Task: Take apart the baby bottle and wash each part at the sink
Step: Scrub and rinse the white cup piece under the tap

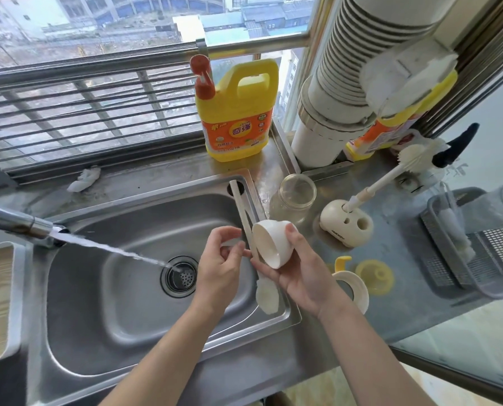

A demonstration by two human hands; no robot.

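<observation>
the right hand (300,268) cups the white bottle cap (272,244) over the sink (103,288) edge; the left hand (221,265) pinches something small, unclear what. best to turn the cap's mouth into the running water (112,249) and rotate it.

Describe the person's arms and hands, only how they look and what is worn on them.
Both forearms are bare as far as the frame shows: no sleeves, gloves or wristbands in view. The left hand and the right hand carry no ring, watch or bracelet that I can see. Fingernails look short and unpainted, though the picture is too soft to be sure.
</observation>
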